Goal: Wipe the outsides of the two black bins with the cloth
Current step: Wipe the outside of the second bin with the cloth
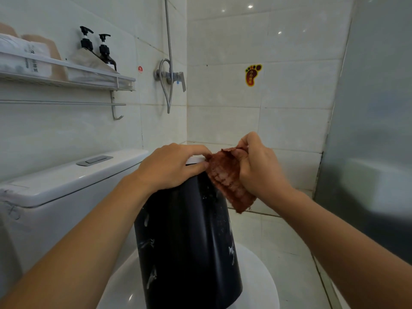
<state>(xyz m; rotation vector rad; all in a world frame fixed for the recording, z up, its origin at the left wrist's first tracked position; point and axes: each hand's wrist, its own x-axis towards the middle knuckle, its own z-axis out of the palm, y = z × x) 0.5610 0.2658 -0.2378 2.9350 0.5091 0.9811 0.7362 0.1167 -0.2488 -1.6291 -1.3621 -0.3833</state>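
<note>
One black bin (187, 246) stands on the closed white toilet lid (256, 270), its side streaked with pale smears. My left hand (171, 168) rests over the bin's top, and its thumb and fingers pinch the near corner of a reddish-brown cloth (227, 177). My right hand (258, 168) grips the cloth's other side, holding it stretched just right of the bin's upper edge. The cloth hangs down beside the bin's upper right wall. A second bin is not in view.
The toilet cistern (73, 177) sits to the left. Above it a wall shelf (66, 74) holds towels and two pump bottles (100, 50). A shower mixer and hose (170, 76) hang on the tiled wall. A frosted glass panel (370, 130) closes the right side.
</note>
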